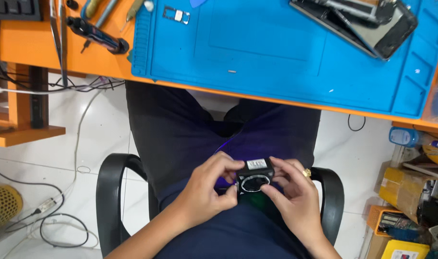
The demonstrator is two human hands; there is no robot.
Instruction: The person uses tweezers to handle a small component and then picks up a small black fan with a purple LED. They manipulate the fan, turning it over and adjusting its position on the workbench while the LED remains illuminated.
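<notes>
Over my lap I hold a small black boxy device with a round ringed opening on its front and a white label on top. My left hand grips its left side with thumb and fingers. My right hand, with a gold ring on one finger, pinches its right side. A faint violet glow shows on my dark trousers just behind the device. I sit in a black armchair below the desk edge.
An orange desk carries a blue work mat, disassembled phones at top right, a small metal tray, and hand tools at left. Cables trail on the white floor; boxes and parts stand at right.
</notes>
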